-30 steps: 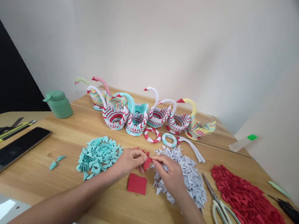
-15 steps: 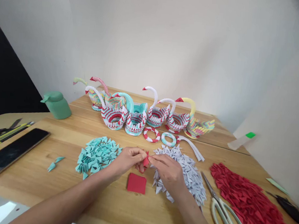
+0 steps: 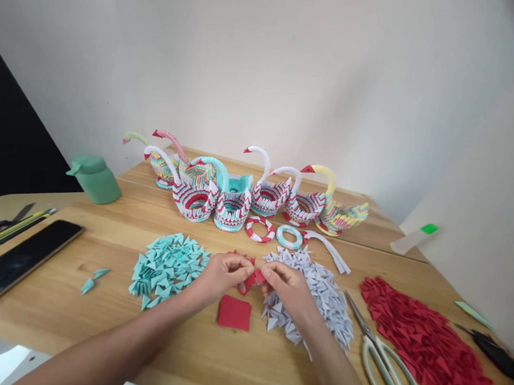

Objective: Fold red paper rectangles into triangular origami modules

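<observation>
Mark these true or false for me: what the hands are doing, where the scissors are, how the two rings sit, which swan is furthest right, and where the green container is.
The left hand and right hand both have a grip on red paper. True.
The scissors lie beside the phone. False: they lie between the lavender pile and the red pile.
The teal-and-white ring is right of the red-and-white ring. True.
The furthest-right swan has a pink neck. False: it is the yellow-necked swan.
The green container stands left of the swans. True.
</observation>
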A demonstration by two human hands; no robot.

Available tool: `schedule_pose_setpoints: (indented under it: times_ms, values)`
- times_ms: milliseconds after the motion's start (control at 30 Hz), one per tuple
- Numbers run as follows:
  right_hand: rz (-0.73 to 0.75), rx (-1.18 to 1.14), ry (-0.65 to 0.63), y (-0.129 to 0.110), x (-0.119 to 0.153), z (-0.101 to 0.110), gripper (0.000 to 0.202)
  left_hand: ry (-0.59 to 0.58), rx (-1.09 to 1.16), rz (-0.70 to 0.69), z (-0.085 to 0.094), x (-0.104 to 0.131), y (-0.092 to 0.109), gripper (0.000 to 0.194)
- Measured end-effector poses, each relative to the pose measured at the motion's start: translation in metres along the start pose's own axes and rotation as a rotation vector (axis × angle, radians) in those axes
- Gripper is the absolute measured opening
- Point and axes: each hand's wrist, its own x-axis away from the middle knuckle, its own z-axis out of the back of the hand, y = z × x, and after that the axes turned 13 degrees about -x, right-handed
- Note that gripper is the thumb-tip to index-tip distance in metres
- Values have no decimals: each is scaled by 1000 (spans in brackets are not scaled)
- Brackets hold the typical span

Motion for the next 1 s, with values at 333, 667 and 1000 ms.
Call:
schedule_pose_setpoints:
  times_ms: [333, 667, 1000]
  values:
    - [66, 262, 24, -4, 3, -5, 23, -5, -59, -14, -5, 2, 1, 26]
    - [163, 415, 78, -3, 3, -4, 24, -72, -111, -18, -13, 6, -4, 16]
    - [151, 301, 111, -2, 2, -5, 15, -100, -116, 6, -11, 8, 4, 23]
